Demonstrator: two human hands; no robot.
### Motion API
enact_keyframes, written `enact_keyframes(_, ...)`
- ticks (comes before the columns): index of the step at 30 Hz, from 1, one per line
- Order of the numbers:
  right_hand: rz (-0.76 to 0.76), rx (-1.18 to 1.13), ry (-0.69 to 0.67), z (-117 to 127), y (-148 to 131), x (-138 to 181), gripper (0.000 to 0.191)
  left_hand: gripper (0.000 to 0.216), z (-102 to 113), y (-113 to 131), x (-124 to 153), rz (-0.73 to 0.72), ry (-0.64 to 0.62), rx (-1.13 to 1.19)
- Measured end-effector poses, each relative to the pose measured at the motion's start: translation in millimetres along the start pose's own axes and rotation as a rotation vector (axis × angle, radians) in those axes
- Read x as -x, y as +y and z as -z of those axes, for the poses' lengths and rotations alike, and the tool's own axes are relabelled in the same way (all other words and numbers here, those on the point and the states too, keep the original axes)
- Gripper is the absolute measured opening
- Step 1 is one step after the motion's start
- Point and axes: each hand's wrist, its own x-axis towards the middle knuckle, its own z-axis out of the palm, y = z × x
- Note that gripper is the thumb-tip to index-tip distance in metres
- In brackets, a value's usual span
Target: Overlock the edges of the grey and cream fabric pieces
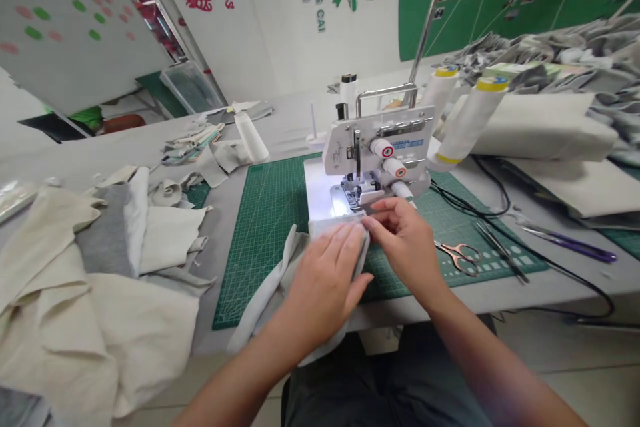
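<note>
A white overlock sewing machine [340, 150] stands on a green cutting mat [265, 213], its lamp lighting the presser foot area. A piece of light grey fabric [295, 255] lies at the machine's front edge and hangs over the table edge towards my lap. My left hand [325, 273] rests flat on this fabric, fingers stretched towards the machine and thumb apart. Beside it, my right hand [407, 247] pinches the fabric's right edge between thumb and fingers, just in front of the presser foot. My left hand covers much of the fabric.
Copper-handled scissors [459, 255], tweezers [500, 250] and purple-handled snips [575, 243] lie at the right. Thread cones [470, 123] stand behind the machine. Cream and grey fabric pieces [140, 320] are heaped at the left. A black cable [565, 263] crosses the table's right side.
</note>
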Motion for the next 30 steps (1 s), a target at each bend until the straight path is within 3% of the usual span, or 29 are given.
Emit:
enact_keyframes(3,0.109,0.139,-0.041,4,-1,1,0.01,0.06,-11,4,-4,0.097,-0.029,-0.069)
enact_keyframes(9,0.372,0.394,-0.113,8,0,5,0.023,0.059,-11,4,-6,0.19,-0.024,-0.142)
enact_keyframes(17,0.47,0.482,-0.17,14,-1,9,0.033,0.053,-17,3,-11,0.204,-0.03,-0.14)
enact_keyframes(30,0.431,0.473,-0.152,13,20,8,0.035,0.054,-19,2,-19,0.245,-0.03,-0.143)
